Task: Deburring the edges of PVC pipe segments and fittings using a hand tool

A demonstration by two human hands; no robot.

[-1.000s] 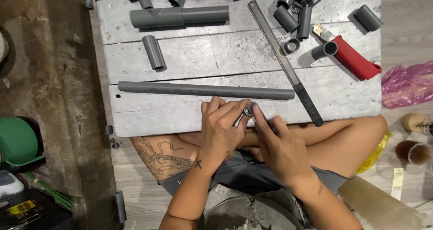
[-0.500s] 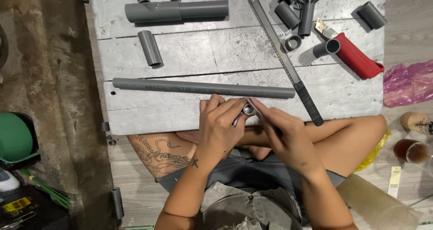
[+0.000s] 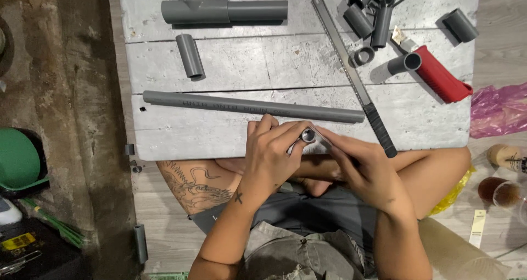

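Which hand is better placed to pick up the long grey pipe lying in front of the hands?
Probably the left hand: its fingers lie just below the long grey pipe. The right hand sits lower, though both hold a small metal piece.

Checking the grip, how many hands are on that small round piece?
2. The left hand holds the small round piece from the left; the right hand pinches it from the right, above the board's near edge. Fingers hide most of it.
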